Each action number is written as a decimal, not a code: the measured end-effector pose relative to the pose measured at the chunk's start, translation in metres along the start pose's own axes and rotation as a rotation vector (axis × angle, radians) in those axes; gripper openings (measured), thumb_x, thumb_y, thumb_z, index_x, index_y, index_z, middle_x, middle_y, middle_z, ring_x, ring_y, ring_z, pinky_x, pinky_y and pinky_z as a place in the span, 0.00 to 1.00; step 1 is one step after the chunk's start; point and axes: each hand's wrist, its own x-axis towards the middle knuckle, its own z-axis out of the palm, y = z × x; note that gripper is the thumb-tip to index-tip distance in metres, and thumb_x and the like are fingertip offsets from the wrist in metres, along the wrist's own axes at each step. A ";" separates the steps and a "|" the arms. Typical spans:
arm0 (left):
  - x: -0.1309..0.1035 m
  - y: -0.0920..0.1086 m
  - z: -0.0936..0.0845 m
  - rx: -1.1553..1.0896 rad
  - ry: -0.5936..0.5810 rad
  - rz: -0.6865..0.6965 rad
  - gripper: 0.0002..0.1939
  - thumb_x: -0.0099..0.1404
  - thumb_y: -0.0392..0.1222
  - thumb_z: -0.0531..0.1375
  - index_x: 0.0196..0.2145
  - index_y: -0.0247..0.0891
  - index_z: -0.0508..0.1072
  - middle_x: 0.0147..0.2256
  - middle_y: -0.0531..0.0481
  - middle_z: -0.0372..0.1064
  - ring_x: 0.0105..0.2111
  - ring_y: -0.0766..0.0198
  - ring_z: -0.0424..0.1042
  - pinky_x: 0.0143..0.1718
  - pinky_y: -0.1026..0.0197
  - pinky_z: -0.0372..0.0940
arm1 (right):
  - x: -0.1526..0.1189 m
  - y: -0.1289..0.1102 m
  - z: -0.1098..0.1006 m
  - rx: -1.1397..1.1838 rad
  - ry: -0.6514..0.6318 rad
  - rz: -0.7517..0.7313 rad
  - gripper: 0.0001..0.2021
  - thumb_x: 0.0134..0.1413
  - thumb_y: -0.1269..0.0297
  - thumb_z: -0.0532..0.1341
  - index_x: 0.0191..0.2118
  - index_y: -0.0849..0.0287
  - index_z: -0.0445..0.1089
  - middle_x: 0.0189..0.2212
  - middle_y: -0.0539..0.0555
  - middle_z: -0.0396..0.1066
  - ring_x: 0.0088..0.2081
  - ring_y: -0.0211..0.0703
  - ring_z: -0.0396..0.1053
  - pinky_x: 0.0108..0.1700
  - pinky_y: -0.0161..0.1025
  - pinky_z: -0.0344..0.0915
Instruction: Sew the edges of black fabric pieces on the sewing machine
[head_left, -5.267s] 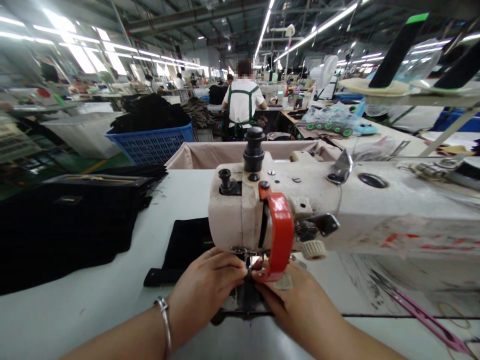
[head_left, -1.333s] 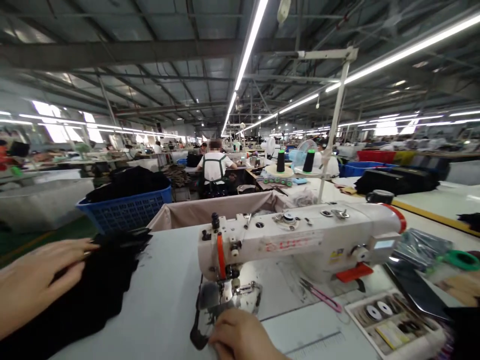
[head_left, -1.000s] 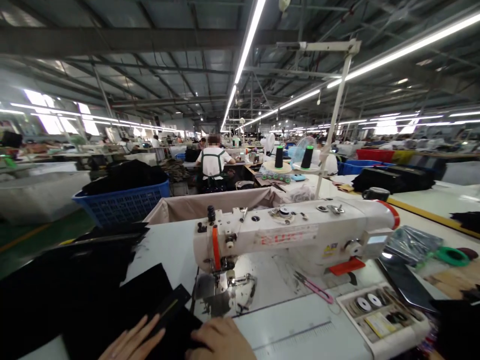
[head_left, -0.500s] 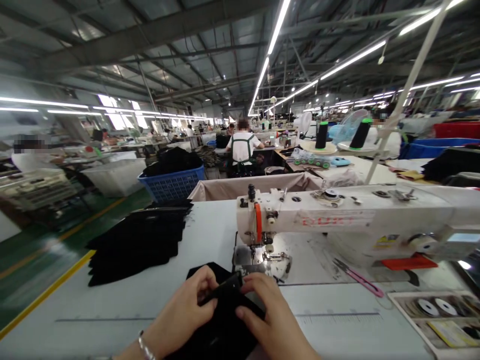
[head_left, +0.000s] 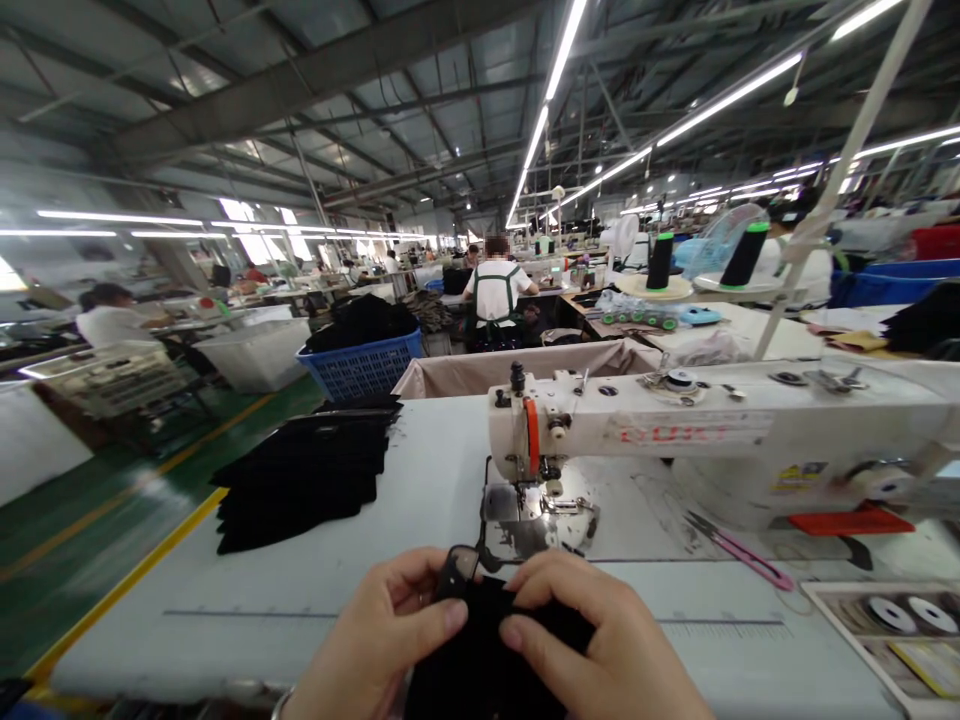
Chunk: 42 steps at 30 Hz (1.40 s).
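Note:
Just in front of the sewing machine [head_left: 660, 430], I hold a piece of black fabric [head_left: 480, 670] up over the table edge. My left hand [head_left: 397, 625] pinches it, thumb on top, near a curled dark strip [head_left: 456, 572] standing at its upper end. What fixes that strip to the fabric, if anything, I cannot make out. My right hand [head_left: 592, 630] grips the fabric's other side between thumb and bent fingers. Both hands are close together and apart from the presser foot. A stack of black fabric pieces [head_left: 307, 475] lies on the table to the left.
Pink-handled scissors [head_left: 750, 560] lie right of the needle area. A tray [head_left: 832, 610] with bobbins sits at the right edge. A beige cloth-lined bin [head_left: 450, 375] and a blue basket [head_left: 360, 365] stand behind the table. A person in white [head_left: 496, 290] sits farther back.
The fabric has come nearer to me and off the table's middle. The strip at its top now curls upright. The view has shifted slightly, moving the scene right.

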 end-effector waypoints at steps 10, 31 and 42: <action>-0.008 0.007 0.015 -0.170 0.128 -0.048 0.11 0.51 0.38 0.72 0.33 0.33 0.78 0.29 0.48 0.73 0.30 0.63 0.70 0.34 0.64 0.66 | -0.002 -0.025 -0.010 0.015 -0.051 0.161 0.07 0.54 0.63 0.58 0.27 0.56 0.66 0.32 0.48 0.73 0.35 0.41 0.70 0.40 0.36 0.62; 0.010 0.039 -0.020 0.633 -0.305 -0.206 0.10 0.63 0.46 0.61 0.35 0.35 0.72 0.31 0.54 0.67 0.33 0.64 0.63 0.35 0.65 0.59 | 0.007 -0.003 0.012 -0.465 -0.121 -0.890 0.08 0.67 0.69 0.54 0.39 0.59 0.70 0.23 0.46 0.70 0.26 0.35 0.67 0.29 0.31 0.62; 0.175 -0.027 -0.039 1.140 -0.117 0.027 0.08 0.65 0.40 0.62 0.39 0.33 0.73 0.41 0.47 0.71 0.41 0.57 0.71 0.46 0.51 0.65 | 0.063 0.097 0.010 -0.922 -0.283 -0.572 0.06 0.61 0.72 0.60 0.43 0.60 0.71 0.41 0.55 0.74 0.41 0.47 0.69 0.42 0.41 0.66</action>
